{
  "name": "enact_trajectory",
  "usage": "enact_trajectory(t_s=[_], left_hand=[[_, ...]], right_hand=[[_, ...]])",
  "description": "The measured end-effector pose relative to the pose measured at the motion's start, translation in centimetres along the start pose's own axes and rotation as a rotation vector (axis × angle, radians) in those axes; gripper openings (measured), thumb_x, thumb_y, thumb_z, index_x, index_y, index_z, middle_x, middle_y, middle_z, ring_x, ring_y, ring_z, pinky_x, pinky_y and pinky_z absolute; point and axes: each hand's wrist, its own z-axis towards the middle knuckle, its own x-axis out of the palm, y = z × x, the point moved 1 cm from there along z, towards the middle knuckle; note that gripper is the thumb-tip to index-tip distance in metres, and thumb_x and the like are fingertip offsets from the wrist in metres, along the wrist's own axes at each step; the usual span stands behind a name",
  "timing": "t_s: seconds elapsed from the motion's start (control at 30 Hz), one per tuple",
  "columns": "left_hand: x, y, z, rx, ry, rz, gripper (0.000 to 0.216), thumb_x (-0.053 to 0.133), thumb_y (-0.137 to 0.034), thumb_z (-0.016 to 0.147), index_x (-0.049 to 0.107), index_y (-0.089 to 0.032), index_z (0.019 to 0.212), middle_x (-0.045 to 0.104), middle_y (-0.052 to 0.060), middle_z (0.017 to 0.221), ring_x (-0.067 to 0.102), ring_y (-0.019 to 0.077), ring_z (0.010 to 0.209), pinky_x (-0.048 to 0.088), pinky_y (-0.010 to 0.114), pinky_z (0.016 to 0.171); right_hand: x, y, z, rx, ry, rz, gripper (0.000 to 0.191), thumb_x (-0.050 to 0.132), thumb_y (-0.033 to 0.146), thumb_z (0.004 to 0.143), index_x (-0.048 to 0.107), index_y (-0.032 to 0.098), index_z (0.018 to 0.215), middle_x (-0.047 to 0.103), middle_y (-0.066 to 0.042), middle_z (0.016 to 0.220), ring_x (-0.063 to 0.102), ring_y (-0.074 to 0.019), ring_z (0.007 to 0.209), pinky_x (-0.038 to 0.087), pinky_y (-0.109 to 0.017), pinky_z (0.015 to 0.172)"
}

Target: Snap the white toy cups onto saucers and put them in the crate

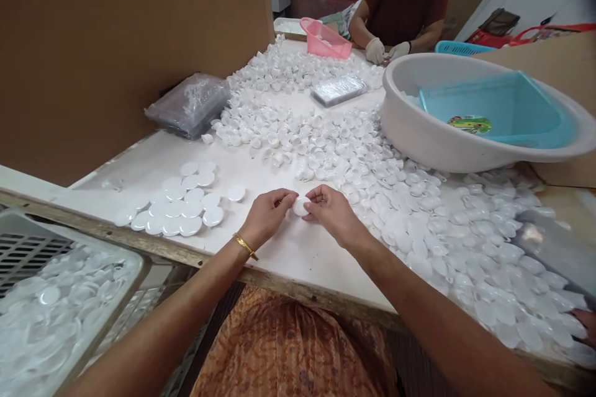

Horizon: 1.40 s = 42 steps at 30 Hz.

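Near the centre of the frame, the left hand (265, 217) and the right hand (334, 214) pinch together one white disc (301, 206), thumbs and fingers closed at its edges. Similar round pieces (174, 206) lie at centre left; a white heap (367, 164) spreads toward lower right.

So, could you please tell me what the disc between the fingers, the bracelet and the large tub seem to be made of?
Disc: probably hard plastic, white, with a smooth, glossy face. Bracelet: likely metal, gold-coloured and polished, judging by its shine. Large tub: apparently plastic, pale and rather matte, with a smooth, rounded rim.
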Motion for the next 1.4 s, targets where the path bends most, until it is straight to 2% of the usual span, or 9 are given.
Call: enact_trajectory(t_s=[0.2, 0.37, 0.57, 0.63, 0.8, 0.97, 1.07, 1.17, 1.4], left_hand=[[0.5, 1.2, 0.9, -0.093, -0.045, -0.041, 0.020, 0.057, -0.034, 0.071, 0.063, -0.017, 0.079, 0.055, -0.003, 0.056, 0.046, 0.0084, 0.051, 0.034, 0.021, 0.048], [0.1, 0.7, 1.5, -0.185, 0.079, -0.065, 0.010, 0.054, -0.027, 0.072, 0.055, -0.018, 0.075, 0.048, -0.006, 0.047, 0.041, 0.0069, 0.038, 0.031, 0.019, 0.039], [-0.5, -0.2, 2.2, -0.269, 0.214, -0.041, 0.005, 0.054, -0.020, 0.072, 0.049, -0.018, 0.072, 0.046, -0.005, 0.045, 0.046, 0.0093, 0.041, 0.036, 0.020, 0.041], [-0.5, -0.7, 2.6, -0.233, 0.151, 0.077, 0.006, 0.053, -0.024, 0.074, 0.051, -0.018, 0.074, 0.050, -0.003, 0.052, 0.050, 0.0111, 0.048, 0.038, 0.022, 0.046], [1.1, -1.7, 3.8, -0.021, -0.165, 0.634, 0.025, 0.033, -0.031, 0.088, 0.054, -0.018, 0.086, 0.057, 0.007, 0.084, 0.055, 0.0188, 0.078, 0.040, 0.030, 0.065], [2.7, -0.8, 3.5, 0.045, -0.212, 0.863, 0.027, 0.026, -0.027, 0.090, 0.052, -0.019, 0.093, 0.053, 0.008, 0.091, 0.050, 0.0214, 0.085, 0.037, 0.034, 0.071], [2.8, -0.7, 3.0, 0.103, -0.219, 0.918, 0.016, 0.041, -0.026, 0.083, 0.050, -0.020, 0.096, 0.050, 0.007, 0.093, 0.046, 0.0232, 0.089, 0.034, 0.037, 0.074], [2.7, -1.2, 2.8, 0.164, -0.182, 0.937, 0.026, 0.056, -0.023, 0.071, 0.051, -0.022, 0.097, 0.049, 0.007, 0.094, 0.042, 0.0249, 0.093, 0.032, 0.038, 0.075], [2.6, -1.8, 3.0, 0.188, -0.182, 0.906, 0.037, 0.059, -0.021, 0.066, 0.053, -0.024, 0.102, 0.052, 0.007, 0.092, 0.040, 0.0241, 0.091, 0.029, 0.040, 0.079]], right_hand=[[1.3, -1.2, 2.0, 0.129, -0.015, 0.090, 0.011, 0.060, 0.013, 0.073, 0.051, 0.016, 0.079, 0.052, 0.003, 0.068, 0.060, -0.0098, 0.060, 0.057, -0.031, 0.064], [1.3, -1.0, 2.0, 0.193, 0.005, 0.052, 0.010, 0.057, 0.012, 0.076, 0.050, 0.016, 0.081, 0.056, 0.002, 0.065, 0.062, -0.0110, 0.056, 0.056, -0.029, 0.058], [1.2, -0.7, 2.3, 0.219, 0.000, 0.008, 0.009, 0.057, 0.012, 0.075, 0.050, 0.017, 0.078, 0.056, 0.003, 0.061, 0.060, -0.0102, 0.050, 0.054, -0.026, 0.051], [1.2, -0.8, 2.3, 0.209, -0.011, 0.008, 0.009, 0.057, 0.012, 0.075, 0.050, 0.017, 0.079, 0.057, 0.003, 0.060, 0.060, -0.0106, 0.050, 0.054, -0.026, 0.051], [2.0, -1.4, 1.4, 0.208, 0.042, 0.042, 0.008, 0.057, 0.013, 0.075, 0.050, 0.017, 0.077, 0.057, 0.003, 0.058, 0.061, -0.0115, 0.050, 0.054, -0.026, 0.052], [2.5, -1.9, 0.1, 0.262, 0.113, 0.147, 0.008, 0.051, 0.007, 0.077, 0.052, 0.015, 0.080, 0.059, 0.000, 0.068, 0.063, -0.0106, 0.058, 0.056, -0.029, 0.064], [2.3, -1.9, -0.2, 0.282, 0.126, 0.184, 0.023, 0.052, 0.005, 0.074, 0.051, 0.017, 0.094, 0.056, 0.002, 0.066, 0.063, -0.0120, 0.060, 0.056, -0.031, 0.067], [2.1, -1.9, -0.1, 0.293, 0.117, 0.200, 0.037, 0.054, 0.005, 0.072, 0.045, 0.020, 0.105, 0.054, 0.005, 0.065, 0.064, -0.0137, 0.061, 0.057, -0.033, 0.066], [2.0, -2.3, 0.8, 0.289, 0.171, 0.180, 0.031, 0.052, 0.006, 0.072, 0.045, 0.021, 0.099, 0.050, 0.006, 0.069, 0.063, -0.0114, 0.058, 0.056, -0.031, 0.064]])
